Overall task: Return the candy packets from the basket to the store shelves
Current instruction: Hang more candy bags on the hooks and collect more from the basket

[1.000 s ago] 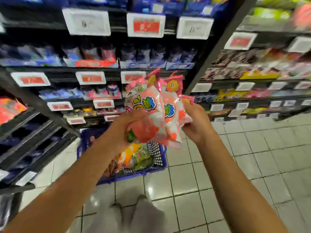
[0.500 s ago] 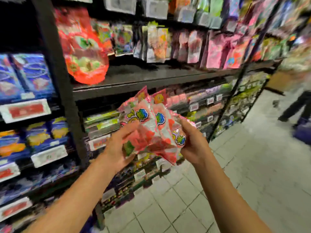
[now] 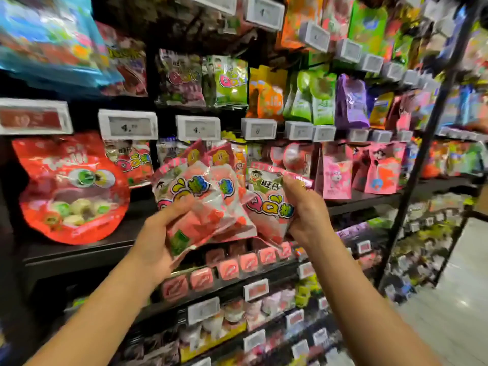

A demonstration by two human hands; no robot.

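Both hands are raised in front of the candy shelves. My left hand (image 3: 158, 241) grips a bunch of pink and white candy packets (image 3: 200, 204), thumb across their front. My right hand (image 3: 306, 215) pinches one more pink candy packet (image 3: 266, 204) by its right side, pulled slightly apart from the bunch. Behind them hang matching pink packets (image 3: 132, 161) on pegs under white price tags (image 3: 128, 125). The basket is out of view.
A large red bag (image 3: 71, 188) stands on the dark shelf (image 3: 79, 249) at left. Green, orange and purple packets (image 3: 303, 96) hang in the row above. Pink boxes (image 3: 227, 269) line the shelf below. A black upright post (image 3: 422, 154) stands at right, tiled floor beyond.
The view has swung up from the basket and floor to the hanging candy rows. My right hand has drawn one packet away from the bunch in my left hand.
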